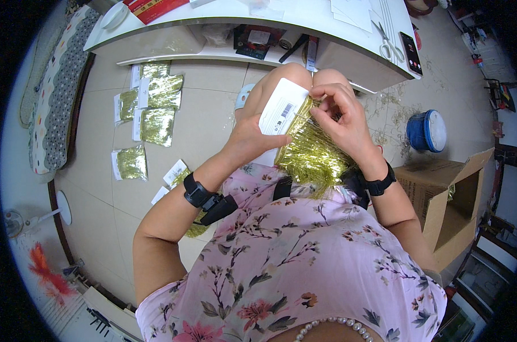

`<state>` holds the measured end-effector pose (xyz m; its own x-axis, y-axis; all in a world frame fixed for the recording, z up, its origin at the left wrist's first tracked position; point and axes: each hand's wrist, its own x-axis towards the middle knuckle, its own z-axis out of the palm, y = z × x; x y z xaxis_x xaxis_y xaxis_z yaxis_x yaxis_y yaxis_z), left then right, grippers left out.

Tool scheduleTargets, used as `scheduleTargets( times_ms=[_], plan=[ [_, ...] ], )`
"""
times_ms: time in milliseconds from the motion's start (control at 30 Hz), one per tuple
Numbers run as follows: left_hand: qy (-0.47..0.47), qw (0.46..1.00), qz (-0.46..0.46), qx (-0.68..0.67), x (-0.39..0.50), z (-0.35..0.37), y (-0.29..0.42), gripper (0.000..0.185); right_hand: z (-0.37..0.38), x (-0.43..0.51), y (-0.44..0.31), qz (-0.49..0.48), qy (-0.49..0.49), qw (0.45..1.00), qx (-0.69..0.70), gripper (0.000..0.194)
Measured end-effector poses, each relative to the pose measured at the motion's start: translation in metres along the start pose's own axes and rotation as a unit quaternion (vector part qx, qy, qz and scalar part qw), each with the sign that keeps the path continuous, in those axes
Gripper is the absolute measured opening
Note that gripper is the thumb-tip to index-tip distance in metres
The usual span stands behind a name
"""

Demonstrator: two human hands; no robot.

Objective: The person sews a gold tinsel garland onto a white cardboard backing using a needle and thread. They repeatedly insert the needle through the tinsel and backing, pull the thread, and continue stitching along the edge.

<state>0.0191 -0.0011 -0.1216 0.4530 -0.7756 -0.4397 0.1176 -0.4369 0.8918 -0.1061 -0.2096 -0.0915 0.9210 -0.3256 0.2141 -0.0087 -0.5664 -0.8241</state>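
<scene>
A white backing card with a printed code lies tilted over my lap. Along its right edge hangs a thick bundle of shiny gold tinsel fringe. My left hand grips the card from the lower left, its thumb lying over the front beside the tinsel band. At the upper end of that band, my right hand pinches the tinsel edge between thumb and fingers. What exactly sits between those fingertips is partly hidden. More carded gold tinsel is on the floor by my left forearm.
Several bagged tinsel packs lie on the tiled floor at left. Ahead stands a white table bearing scissors and a phone. To the right are a blue stool, an open cardboard box and loose strands.
</scene>
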Motion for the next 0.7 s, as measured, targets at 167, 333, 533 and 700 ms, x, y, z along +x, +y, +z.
scheduleTargets(
  times_ms=[167,333,533,700],
  plan=[
    [-0.001,1.0,0.002,-0.01,0.0,0.0,0.0,0.051,-0.001,-0.001,0.001,-0.104,0.007,0.985,-0.137,0.06],
    [-0.006,0.999,-0.005,-0.039,-0.001,0.001,0.002,0.05,0.005,-0.001,0.003,0.004,-0.035,0.996,-0.076,0.06],
    [-0.004,1.0,-0.005,-0.024,-0.001,0.0,0.003,0.05,0.009,0.006,0.015,0.076,-0.084,0.991,0.075,0.047],
    [-0.008,1.0,-0.01,0.018,-0.001,-0.003,0.005,0.054,0.01,0.008,0.028,0.122,-0.111,0.975,0.15,0.041]
  ],
)
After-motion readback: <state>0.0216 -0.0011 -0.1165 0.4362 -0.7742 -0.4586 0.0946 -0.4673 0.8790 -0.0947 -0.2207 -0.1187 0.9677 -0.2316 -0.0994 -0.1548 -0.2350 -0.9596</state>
